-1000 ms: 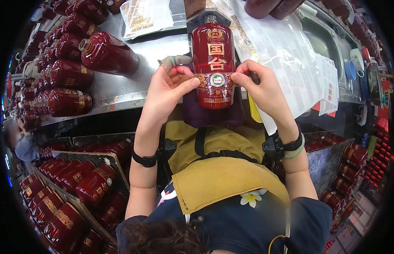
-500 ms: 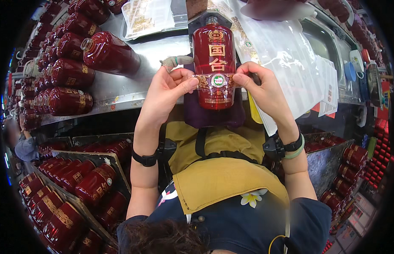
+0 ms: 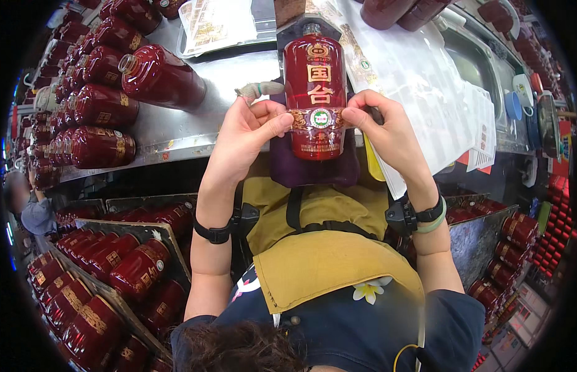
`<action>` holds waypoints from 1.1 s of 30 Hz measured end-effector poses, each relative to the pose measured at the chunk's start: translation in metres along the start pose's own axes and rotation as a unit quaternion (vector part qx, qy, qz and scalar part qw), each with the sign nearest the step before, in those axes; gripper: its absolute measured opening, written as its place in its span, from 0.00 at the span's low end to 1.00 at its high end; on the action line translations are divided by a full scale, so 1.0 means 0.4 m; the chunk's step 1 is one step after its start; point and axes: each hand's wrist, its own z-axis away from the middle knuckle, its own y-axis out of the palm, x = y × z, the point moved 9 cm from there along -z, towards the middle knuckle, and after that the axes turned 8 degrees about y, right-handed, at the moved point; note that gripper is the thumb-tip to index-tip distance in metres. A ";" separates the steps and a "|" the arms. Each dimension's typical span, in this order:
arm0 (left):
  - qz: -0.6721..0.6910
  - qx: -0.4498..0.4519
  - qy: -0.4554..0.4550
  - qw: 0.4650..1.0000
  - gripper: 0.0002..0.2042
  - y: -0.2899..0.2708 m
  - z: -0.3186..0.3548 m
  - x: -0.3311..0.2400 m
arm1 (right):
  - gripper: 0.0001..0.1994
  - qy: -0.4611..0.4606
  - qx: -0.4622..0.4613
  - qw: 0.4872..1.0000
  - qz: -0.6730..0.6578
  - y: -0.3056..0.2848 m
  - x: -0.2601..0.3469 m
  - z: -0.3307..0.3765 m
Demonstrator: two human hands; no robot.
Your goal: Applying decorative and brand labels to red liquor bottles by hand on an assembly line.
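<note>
One dark red bottle [image 3: 316, 56] lies in front of the person at the near edge of the metal surface [image 3: 233, 80], face up, its neck pointing away and one purple cloth [image 3: 283, 167] beneath it. Both hands are at it, one to each side. Between them runs one narrow patterned label strip [image 3: 320, 118], across the bottle below its middle, with one round white-and-green emblem at its centre. The left hand [image 3: 248, 127] has a narrow grip, thumb and fingers pinching the strip's left end; the right hand [image 3: 384, 127] pinches the other end just as narrowly. I count one grey finger cover [image 3: 259, 90] with a green band on the left hand.

One more bottle [image 3: 167, 79] stands apart to the left, and two others [image 3: 387, 11] show at the top, cut off by the edge. The cluster of bottles [image 3: 102, 111] at far left overlaps too much for me to count. One pile of gold-printed sheets [image 3: 217, 28] sits beyond; white sheets [image 3: 418, 87] spread to the right, their number unclear. Past them are one blue cup [image 3: 513, 105] and one white mug [image 3: 522, 82]. One other person [image 3: 37, 214] is at the far left.
</note>
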 end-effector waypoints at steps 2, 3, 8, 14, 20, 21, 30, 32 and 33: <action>0.000 0.001 -0.001 1.000 0.20 0.001 -0.001 -0.001 | 0.08 0.002 -0.001 1.000 -0.002 0.001 -0.001 0.000; -0.006 -0.001 -0.002 1.000 0.19 0.000 -0.001 0.000 | 0.08 0.001 -0.001 1.000 -0.006 0.001 0.000 0.001; -0.011 -0.004 -0.002 1.000 0.18 -0.002 -0.002 0.002 | 0.08 -0.008 -0.004 1.000 -0.010 0.000 0.001 0.000; -0.040 -0.040 0.015 0.998 0.19 -0.018 0.001 0.017 | 0.08 -0.008 -0.016 0.999 0.039 -0.005 0.021 0.003; -0.107 -0.038 0.059 0.992 0.36 -0.006 -0.004 -0.010 | 0.14 0.016 -0.063 0.994 0.089 -0.061 0.005 -0.009; -0.151 -0.042 0.116 0.981 0.38 0.012 0.005 -0.039 | 0.14 0.016 -0.064 0.994 0.090 -0.072 0.002 -0.011; -0.173 -0.032 0.163 0.971 0.44 0.098 0.021 -0.052 | 0.12 -0.368 -0.031 0.881 0.295 0.020 0.308 0.065; -0.154 -0.033 0.168 0.973 0.44 0.106 0.023 -0.057 | 0.13 -0.391 -0.011 0.861 0.326 0.056 0.308 0.073; -0.154 -0.033 0.168 0.973 0.44 0.109 0.025 -0.056 | 0.14 -0.412 0.011 0.839 0.356 0.080 0.307 0.081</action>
